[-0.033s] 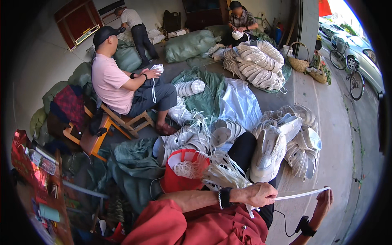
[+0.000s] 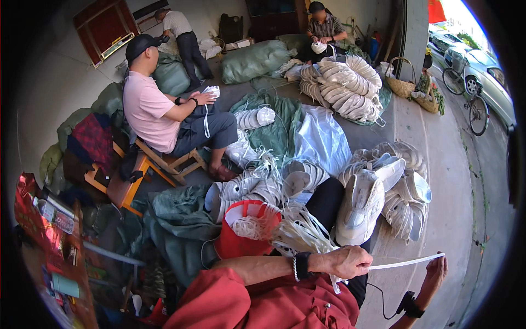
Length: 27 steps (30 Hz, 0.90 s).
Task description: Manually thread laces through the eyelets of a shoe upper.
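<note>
A white flat shoelace (image 2: 404, 264) runs between my two hands. My left hand (image 2: 348, 262) is closed on one end of it, just past the knee. Out to the right, my right hand (image 2: 436, 271) pinches the other end between fingertips. Resting on my leg ahead of the left hand is a white sneaker upper (image 2: 360, 207), its toe pointing toward me. A thick bundle of loose white laces (image 2: 301, 229) lies across my thigh, beside the left hand. More white laces fill a red bucket (image 2: 236, 241) left of it.
Strung bundles of shoe uppers (image 2: 410, 204) lie on the floor ahead, with a larger pile (image 2: 345, 82) farther back. A person in pink (image 2: 150, 107) sits at left; two others are behind. A cluttered table (image 2: 41, 225) stands at lower left. Bicycle (image 2: 478, 115) and cars are outside, right.
Very little differs. My right hand and the lace end in it have shifted a touch to the right; my left hand stays in place.
</note>
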Each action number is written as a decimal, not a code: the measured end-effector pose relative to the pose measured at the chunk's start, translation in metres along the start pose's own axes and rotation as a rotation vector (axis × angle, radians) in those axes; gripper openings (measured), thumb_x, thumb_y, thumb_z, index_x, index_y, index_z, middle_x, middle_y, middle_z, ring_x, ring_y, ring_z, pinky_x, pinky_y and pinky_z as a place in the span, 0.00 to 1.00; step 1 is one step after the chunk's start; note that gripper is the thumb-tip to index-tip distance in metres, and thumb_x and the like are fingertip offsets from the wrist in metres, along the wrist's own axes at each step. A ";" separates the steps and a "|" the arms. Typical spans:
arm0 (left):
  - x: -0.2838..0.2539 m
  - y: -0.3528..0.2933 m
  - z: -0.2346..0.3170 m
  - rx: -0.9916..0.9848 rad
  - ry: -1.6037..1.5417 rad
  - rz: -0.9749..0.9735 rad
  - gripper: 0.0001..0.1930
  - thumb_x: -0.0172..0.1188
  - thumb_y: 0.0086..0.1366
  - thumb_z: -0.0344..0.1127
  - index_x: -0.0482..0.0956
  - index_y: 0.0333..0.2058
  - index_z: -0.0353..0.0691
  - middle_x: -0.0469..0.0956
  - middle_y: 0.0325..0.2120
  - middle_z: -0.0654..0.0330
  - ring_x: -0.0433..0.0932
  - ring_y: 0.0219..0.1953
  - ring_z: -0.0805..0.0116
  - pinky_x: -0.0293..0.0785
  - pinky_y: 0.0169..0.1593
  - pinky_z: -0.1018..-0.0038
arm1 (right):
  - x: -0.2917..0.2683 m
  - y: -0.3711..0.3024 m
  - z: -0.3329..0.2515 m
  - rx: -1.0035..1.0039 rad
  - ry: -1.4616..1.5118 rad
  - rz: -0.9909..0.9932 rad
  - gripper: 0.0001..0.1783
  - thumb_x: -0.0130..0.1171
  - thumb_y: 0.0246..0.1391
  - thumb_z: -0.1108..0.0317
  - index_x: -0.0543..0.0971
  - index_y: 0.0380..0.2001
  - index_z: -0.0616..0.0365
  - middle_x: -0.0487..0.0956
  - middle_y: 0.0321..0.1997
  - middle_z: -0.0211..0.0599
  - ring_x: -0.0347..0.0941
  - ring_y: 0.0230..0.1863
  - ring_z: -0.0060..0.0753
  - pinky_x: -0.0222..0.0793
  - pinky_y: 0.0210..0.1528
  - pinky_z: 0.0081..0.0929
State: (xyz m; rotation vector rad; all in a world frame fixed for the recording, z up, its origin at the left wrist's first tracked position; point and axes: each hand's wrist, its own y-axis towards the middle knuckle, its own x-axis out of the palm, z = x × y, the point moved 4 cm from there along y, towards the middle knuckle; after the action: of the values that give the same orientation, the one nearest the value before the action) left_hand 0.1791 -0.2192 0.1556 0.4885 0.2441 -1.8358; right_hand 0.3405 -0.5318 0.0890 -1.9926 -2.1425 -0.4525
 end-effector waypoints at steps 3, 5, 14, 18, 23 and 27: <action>-0.001 0.001 0.003 0.085 0.028 0.035 0.10 0.57 0.59 0.32 0.71 0.22 0.33 0.71 0.13 0.51 0.75 0.18 0.56 0.67 0.26 0.65 | -0.015 -0.007 0.015 0.089 -0.183 0.081 0.15 0.53 0.62 0.63 0.76 0.46 0.61 0.72 0.24 0.26 0.64 0.21 0.13 0.58 0.22 0.13; -0.002 0.004 0.006 0.102 -0.015 0.052 0.10 0.56 0.59 0.32 0.72 0.23 0.33 0.72 0.14 0.51 0.75 0.19 0.56 0.68 0.27 0.65 | 0.001 -0.018 0.018 0.199 -0.423 0.099 0.19 0.52 0.62 0.62 0.73 0.53 0.60 0.79 0.37 0.33 0.72 0.23 0.14 0.61 0.21 0.12; -0.009 0.012 0.032 0.122 -0.166 0.131 0.10 0.56 0.61 0.33 0.71 0.24 0.32 0.74 0.17 0.50 0.76 0.22 0.53 0.66 0.28 0.64 | 0.166 -0.095 -0.010 0.316 -0.084 -0.843 0.19 0.62 0.53 0.68 0.74 0.46 0.68 0.79 0.35 0.43 0.77 0.28 0.30 0.72 0.31 0.22; -0.016 0.011 0.030 0.107 0.008 0.148 0.11 0.55 0.60 0.33 0.70 0.23 0.32 0.74 0.17 0.50 0.76 0.22 0.53 0.66 0.28 0.64 | 0.149 -0.075 -0.013 0.163 -0.025 -0.657 0.11 0.58 0.57 0.67 0.77 0.27 0.66 0.74 0.21 0.34 0.72 0.22 0.25 0.68 0.27 0.20; -0.010 0.004 0.004 0.011 0.046 0.000 0.09 0.55 0.58 0.32 0.72 0.23 0.32 0.74 0.18 0.48 0.76 0.23 0.54 0.67 0.29 0.63 | 0.069 -0.023 -0.026 -0.040 0.091 -0.220 0.10 0.52 0.62 0.66 0.74 0.28 0.60 0.66 0.18 0.24 0.59 0.19 0.17 0.59 0.24 0.18; -0.007 0.000 -0.010 -0.016 0.028 -0.019 0.08 0.55 0.58 0.32 0.74 0.24 0.32 0.75 0.18 0.48 0.76 0.23 0.54 0.68 0.30 0.63 | -0.005 0.002 -0.028 -0.087 0.100 0.301 0.12 0.53 0.62 0.63 0.75 0.41 0.60 0.69 0.22 0.22 0.60 0.21 0.14 0.55 0.25 0.13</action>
State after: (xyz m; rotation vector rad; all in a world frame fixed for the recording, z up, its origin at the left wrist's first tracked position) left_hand 0.1827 -0.2089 0.1496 0.5023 0.2834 -1.8446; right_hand 0.3406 -0.5461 0.1138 -2.2388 -1.7533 -0.5881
